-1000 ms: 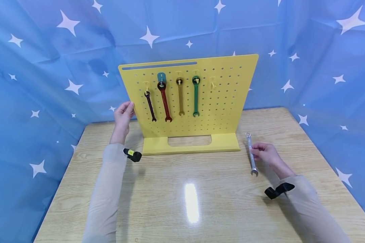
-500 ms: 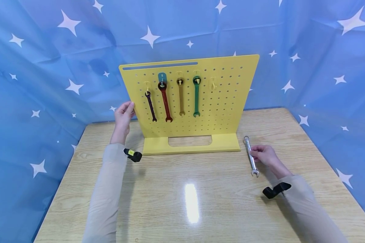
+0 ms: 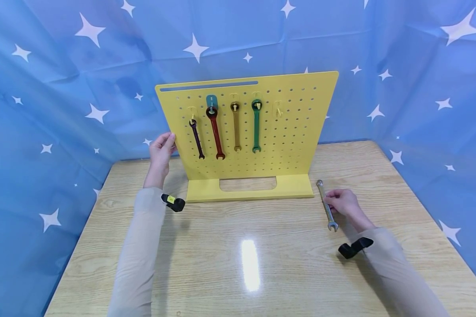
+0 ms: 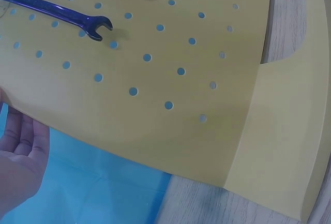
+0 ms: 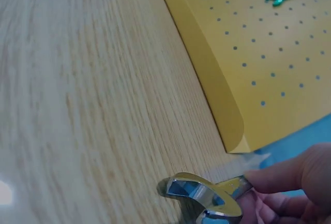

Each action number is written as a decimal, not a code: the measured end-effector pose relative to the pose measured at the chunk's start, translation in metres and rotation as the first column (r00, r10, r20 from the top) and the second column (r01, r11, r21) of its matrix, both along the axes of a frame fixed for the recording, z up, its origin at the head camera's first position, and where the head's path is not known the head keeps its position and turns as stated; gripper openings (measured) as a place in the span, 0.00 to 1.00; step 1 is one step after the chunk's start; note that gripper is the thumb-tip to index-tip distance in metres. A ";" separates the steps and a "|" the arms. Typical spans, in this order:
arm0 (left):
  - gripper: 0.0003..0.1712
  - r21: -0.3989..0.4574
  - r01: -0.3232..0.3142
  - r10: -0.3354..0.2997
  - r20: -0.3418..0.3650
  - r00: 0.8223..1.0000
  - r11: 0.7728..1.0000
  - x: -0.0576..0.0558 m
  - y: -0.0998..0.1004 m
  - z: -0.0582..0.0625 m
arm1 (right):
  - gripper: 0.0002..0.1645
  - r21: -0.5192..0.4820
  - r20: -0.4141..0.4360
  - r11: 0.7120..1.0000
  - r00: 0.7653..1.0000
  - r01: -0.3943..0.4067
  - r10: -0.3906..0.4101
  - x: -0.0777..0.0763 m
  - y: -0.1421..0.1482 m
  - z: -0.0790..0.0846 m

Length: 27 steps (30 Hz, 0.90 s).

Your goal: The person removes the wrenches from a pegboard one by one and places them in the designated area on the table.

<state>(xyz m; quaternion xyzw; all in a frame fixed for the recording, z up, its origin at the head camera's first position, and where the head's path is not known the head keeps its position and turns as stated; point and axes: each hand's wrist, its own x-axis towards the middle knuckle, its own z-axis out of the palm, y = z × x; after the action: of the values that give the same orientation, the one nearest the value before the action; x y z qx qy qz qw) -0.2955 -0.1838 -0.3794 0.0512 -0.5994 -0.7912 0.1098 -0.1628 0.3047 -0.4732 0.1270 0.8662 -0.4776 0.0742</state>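
My left hand (image 3: 160, 152) pinches the left edge of a yellow pegboard (image 3: 293, 145); in the left wrist view its fingers (image 4: 26, 136) curl behind the edge. Low over the table, right of the board's base, my right hand (image 3: 344, 204) grips a silver combination wrench (image 3: 330, 216) by mid-handle. The wrench's ring end points away and its open jaw, close up in the right wrist view, faces back. On the board hang a dark purple wrench (image 3: 197, 140), a red wrench (image 3: 216, 134), a gold wrench (image 3: 236, 130) and a green wrench (image 3: 256, 127). A bare yellow hook (image 3: 279, 112) sits right of the green one.
The board's flat foot (image 3: 293, 187) with a cut-out stands on a light wooden table (image 3: 206, 255). Behind and at both sides hangs a blue curtain (image 3: 238, 35) with white stars. A bright light reflection lies on the table's front middle.
My right hand has shifted slightly left, and the silver wrench has turned so its ring end leans further left and nearer me. The left hand and the board stay put.
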 end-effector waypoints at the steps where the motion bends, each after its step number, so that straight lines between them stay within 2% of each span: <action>1: 0.08 0.003 0.000 0.000 0.001 1.000 1.000 0.000 0.000 0.000 | 0.15 0.008 0.010 1.000 1.000 0.003 -0.003 0.000 0.000 0.000; 10: 0.08 0.006 -0.004 0.004 -0.005 1.000 1.000 0.000 0.000 -0.001 | 0.11 0.064 0.037 0.998 0.999 -0.009 0.006 0.000 -0.001 0.005; 18: 0.08 -0.010 -0.005 0.005 -0.010 1.000 1.000 0.000 0.000 -0.001 | 0.09 0.167 0.036 0.985 0.999 -0.029 0.024 0.000 -0.001 0.009; 23: 0.08 -0.014 -0.004 0.004 -0.002 1.000 1.000 0.000 0.000 0.000 | 0.09 0.161 0.033 0.986 0.999 -0.034 0.029 -0.002 0.003 0.008; 27: 0.08 -0.009 -0.005 0.005 0.007 1.000 1.000 0.000 0.000 0.000 | 0.10 0.156 -0.011 0.987 0.999 -0.040 0.042 -0.002 0.004 0.007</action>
<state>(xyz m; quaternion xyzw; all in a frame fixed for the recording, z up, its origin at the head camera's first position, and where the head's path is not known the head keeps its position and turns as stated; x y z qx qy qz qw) -0.2959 -0.1836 -0.3793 0.0550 -0.6030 -0.7882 0.1101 -0.1649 0.3086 -0.4658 0.1113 0.9038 -0.4077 0.0677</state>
